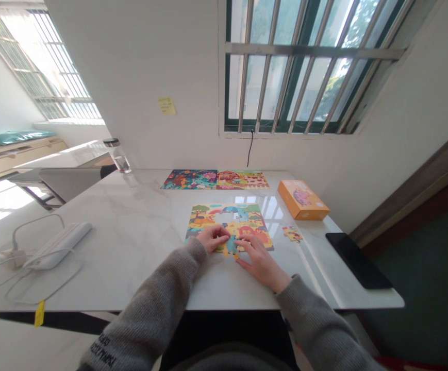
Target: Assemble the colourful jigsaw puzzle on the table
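Observation:
A partly filled jigsaw puzzle [202, 220] with colourful animals lies on the table in front of me, with a white gap in its upper middle. Over its near edge, a small blue and yellow puzzle piece [231, 247] is between my hands. My left hand [213, 238] pinches its upper left side with thumb and forefinger. On the opposite side, the fingers of my right hand [261, 260] are bent around the piece's right edge. To the right of the puzzle lies a small group of puzzle pieces [292, 234], apart from both hands.
An orange box [303, 200] and a black phone [357, 260] are on the right. Two picture sheets [216, 179] lie along the wall. A bottle [118, 156] stands at the far left corner; a white power strip [59, 246] with cables lies on the left.

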`<state>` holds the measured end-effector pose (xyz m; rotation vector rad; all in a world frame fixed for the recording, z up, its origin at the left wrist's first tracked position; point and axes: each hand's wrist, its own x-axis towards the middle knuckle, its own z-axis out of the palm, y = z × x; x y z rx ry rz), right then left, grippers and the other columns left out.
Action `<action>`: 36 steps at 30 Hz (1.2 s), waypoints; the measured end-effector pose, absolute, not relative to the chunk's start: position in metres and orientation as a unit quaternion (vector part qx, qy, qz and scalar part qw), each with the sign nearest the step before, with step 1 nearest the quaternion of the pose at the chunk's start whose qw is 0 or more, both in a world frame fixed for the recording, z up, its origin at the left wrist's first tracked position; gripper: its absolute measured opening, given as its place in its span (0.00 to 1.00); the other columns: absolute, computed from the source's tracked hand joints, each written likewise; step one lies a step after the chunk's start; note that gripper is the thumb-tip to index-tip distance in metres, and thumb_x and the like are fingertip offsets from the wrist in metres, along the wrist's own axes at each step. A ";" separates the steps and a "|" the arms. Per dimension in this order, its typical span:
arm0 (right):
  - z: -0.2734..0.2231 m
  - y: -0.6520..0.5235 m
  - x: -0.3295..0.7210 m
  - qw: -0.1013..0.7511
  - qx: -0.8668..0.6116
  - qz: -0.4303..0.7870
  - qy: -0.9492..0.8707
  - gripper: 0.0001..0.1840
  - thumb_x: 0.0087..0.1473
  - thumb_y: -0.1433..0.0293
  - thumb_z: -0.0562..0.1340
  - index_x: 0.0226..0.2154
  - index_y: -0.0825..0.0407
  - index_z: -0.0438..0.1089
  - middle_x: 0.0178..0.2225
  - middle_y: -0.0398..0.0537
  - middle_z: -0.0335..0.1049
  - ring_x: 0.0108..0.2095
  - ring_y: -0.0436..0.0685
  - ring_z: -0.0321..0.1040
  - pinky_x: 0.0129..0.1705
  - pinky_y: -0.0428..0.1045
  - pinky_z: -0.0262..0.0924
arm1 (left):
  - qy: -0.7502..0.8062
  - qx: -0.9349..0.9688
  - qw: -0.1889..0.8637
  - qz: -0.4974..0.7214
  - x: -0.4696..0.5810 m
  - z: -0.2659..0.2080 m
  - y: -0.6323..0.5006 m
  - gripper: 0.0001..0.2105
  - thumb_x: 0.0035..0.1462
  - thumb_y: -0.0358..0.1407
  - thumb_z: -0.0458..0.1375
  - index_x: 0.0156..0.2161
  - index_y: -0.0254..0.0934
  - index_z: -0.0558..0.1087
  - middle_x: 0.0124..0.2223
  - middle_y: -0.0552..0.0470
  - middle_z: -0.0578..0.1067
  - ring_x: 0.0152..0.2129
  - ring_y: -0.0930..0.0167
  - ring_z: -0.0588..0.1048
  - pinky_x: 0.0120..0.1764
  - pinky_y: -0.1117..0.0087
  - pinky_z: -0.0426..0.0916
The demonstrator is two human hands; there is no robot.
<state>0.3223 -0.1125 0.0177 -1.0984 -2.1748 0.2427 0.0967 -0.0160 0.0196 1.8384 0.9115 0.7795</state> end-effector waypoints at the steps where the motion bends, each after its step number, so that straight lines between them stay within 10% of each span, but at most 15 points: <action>1: 0.018 -0.112 0.323 0.346 -0.420 0.089 -0.834 0.25 0.58 0.71 0.64 0.57 0.46 0.64 0.55 0.56 0.63 0.57 0.66 0.63 0.59 0.66 0.63 | 0.368 0.735 0.470 0.323 0.097 0.018 -0.015 0.16 0.53 0.47 0.66 0.35 0.34 0.75 0.30 0.53 0.75 0.25 0.73 0.71 0.31 0.71 0.67; 9: 0.021 -0.112 0.322 0.375 -0.418 0.095 -0.822 0.21 0.59 0.69 0.64 0.55 0.46 0.66 0.54 0.55 0.65 0.56 0.65 0.64 0.58 0.65 0.64 | 0.357 0.728 0.474 0.342 0.100 0.020 -0.017 0.20 0.53 0.52 0.64 0.36 0.34 0.75 0.31 0.51 0.75 0.28 0.72 0.72 0.35 0.69 0.68; 17: 0.029 -0.109 0.331 0.393 -0.448 0.111 -0.795 0.22 0.59 0.70 0.63 0.56 0.46 0.65 0.56 0.54 0.66 0.61 0.63 0.60 0.62 0.62 0.59 | 0.265 0.844 0.337 0.324 0.092 0.040 -0.029 0.20 0.54 0.43 0.65 0.50 0.40 0.72 0.57 0.43 0.71 0.52 0.62 0.71 0.47 0.64 0.70; 36: 0.034 -0.082 0.348 0.293 -0.491 0.101 -0.814 0.17 0.58 0.71 0.62 0.51 0.46 0.71 0.56 0.52 0.66 0.58 0.64 0.59 0.63 0.62 0.54 | 0.406 0.878 0.114 0.228 0.089 0.009 -0.011 0.09 0.59 0.34 0.57 0.43 0.40 0.77 0.46 0.47 0.76 0.47 0.61 0.71 0.53 0.57 0.67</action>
